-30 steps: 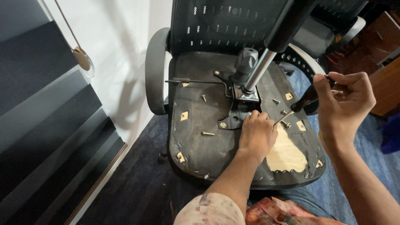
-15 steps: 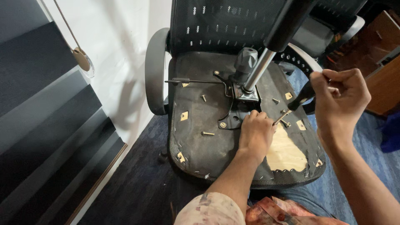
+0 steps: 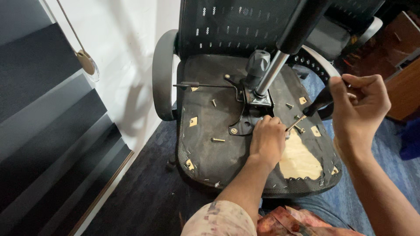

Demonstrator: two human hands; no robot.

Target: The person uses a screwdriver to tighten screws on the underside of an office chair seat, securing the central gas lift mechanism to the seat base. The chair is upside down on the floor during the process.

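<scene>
The right hand (image 3: 361, 102) gripped a black-handled screwdriver (image 3: 306, 114) firmly, its tip angled toward the overturned chair seat (image 3: 210, 153). The left hand (image 3: 267, 140), fingers curled, pressed beside the metal bracket (image 3: 245, 124); whether it held anything could not be told.

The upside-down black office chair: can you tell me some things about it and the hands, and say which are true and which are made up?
1. The upside-down black office chair lies with the underside of its seat facing up. True.
2. The right hand holds a screwdriver with a black handle. True.
3. The left hand is lifted high in the air, away from the chair. False: it rests on the seat's underside beside the metal mounting plate.
4. No screws are lying loose. False: several small brass-coloured screws lie on the seat's underside.
5. A shiny silver metal post rises from the middle of the seat's underside. True.
</scene>
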